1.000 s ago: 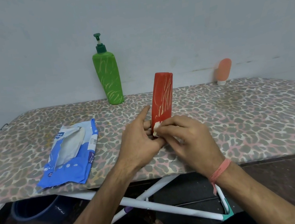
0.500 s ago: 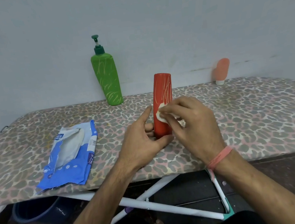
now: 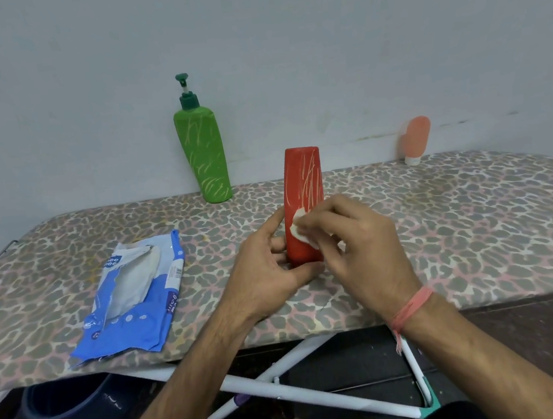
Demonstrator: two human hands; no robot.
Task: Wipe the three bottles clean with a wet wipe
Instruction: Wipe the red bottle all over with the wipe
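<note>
A red bottle (image 3: 304, 206) stands up straight in the middle of the frame, on a board with a spotty cover (image 3: 459, 223). The red bottle has thin pale scratchy lines on its upper part. The left hand (image 3: 268, 269) grasps the bottom of the red bottle, with the thumb in front of it and one finger pointing up along its left side. The right hand (image 3: 358, 244) pinches a small white wet wipe (image 3: 299, 229) and presses it flat on the front of the red bottle, a bit below the middle. A pink string band (image 3: 412, 307) goes around the right wrist.

A green bottle (image 3: 205, 158) with a dark green pump on top stands in the upper middle of the frame, at the back edge of the board, near the grey wall. It has pale lines on it too. A small pink bottle (image 3: 416, 138) stands on its white cap at the upper right, also at the back by the wall, well apart from the other two.

A blue and white wipes pack (image 3: 134, 301) lies flat on the board at the left of the frame. It is torn open and white wipes show inside.

White metal legs (image 3: 289, 397) cross under the board at the bottom of the frame, and part of a dark blue tub (image 3: 65, 398) shows at the lower left
</note>
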